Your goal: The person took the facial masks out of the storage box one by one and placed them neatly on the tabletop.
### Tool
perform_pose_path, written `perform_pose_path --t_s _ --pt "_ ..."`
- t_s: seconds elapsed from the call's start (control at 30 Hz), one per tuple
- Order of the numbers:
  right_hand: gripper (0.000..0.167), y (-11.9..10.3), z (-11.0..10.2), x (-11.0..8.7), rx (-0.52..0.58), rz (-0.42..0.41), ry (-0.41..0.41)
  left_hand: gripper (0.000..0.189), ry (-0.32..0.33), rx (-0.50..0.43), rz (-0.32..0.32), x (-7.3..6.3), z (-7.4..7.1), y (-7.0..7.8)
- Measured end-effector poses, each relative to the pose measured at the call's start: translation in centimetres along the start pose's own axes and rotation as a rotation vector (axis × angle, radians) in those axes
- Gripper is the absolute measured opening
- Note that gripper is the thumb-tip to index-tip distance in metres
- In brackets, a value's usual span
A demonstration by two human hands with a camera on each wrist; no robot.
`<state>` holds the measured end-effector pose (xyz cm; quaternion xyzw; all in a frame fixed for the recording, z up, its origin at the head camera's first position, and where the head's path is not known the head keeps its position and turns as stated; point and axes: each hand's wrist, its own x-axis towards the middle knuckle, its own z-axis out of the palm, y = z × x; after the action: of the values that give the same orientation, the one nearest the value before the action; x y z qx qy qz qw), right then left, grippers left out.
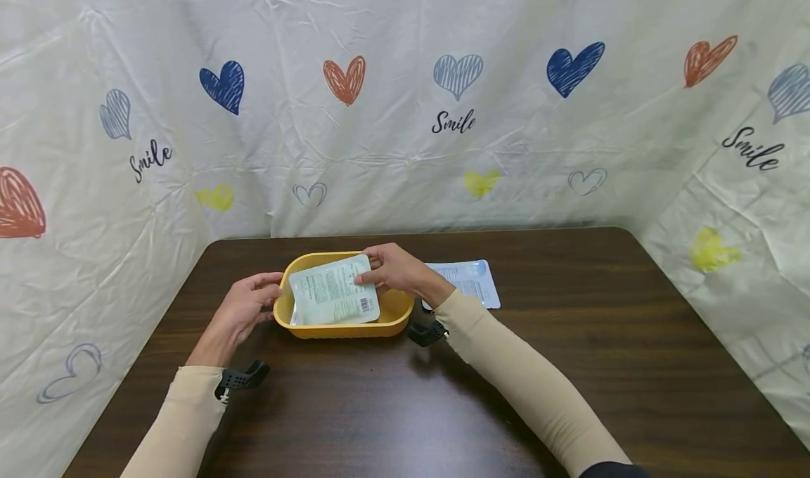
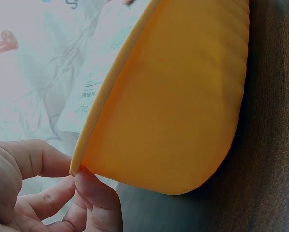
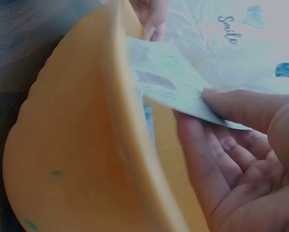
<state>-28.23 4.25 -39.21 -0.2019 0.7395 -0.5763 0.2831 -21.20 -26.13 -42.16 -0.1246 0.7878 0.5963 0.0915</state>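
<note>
A yellow oval basket [image 1: 342,331] stands on the brown table, left of its middle. My left hand [image 1: 243,306] pinches the basket's left rim between thumb and fingers, as the left wrist view shows closely. My right hand [image 1: 399,274] reaches over the basket and pinches the right edge of a pale green sachet [image 1: 332,292], thumb on top and fingers beneath. The sachet lies tilted in the basket's mouth, printed text and a barcode facing up. Part of another packet [image 3: 149,123] shows below it inside the basket; its kind is mostly hidden.
A light blue sachet [image 1: 471,281] lies flat on the table [image 1: 569,337], right of the basket and partly behind my right wrist. A white curtain [image 1: 392,162] with printed hearts and "Smile" lettering hangs behind the table and along both sides.
</note>
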Motion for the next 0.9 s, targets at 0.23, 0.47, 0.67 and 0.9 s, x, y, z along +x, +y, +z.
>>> perform_pose_path --t_s 0.23,0.47,0.67,0.9 --pt "0.035 0.0 -0.8 -0.4 0.011 0.018 -0.014 0.050 -0.006 -0.003 0.002 0.0 0.0 0.1" --pt "0.032 0.2 -1.5 -0.7 0.066 -0.023 0.023 0.050 -0.005 0.001 -0.002 0.0 0.0 0.1" --pt "0.031 -0.2 -2.0 -1.5 0.098 -0.052 0.030 0.053 -0.001 0.004 -0.009 -0.2 0.0 0.0" --pt "0.035 -0.1 -3.1 -2.1 0.135 -0.069 0.035 0.053 -0.006 -0.002 -0.011 -0.2 0.0 0.2"
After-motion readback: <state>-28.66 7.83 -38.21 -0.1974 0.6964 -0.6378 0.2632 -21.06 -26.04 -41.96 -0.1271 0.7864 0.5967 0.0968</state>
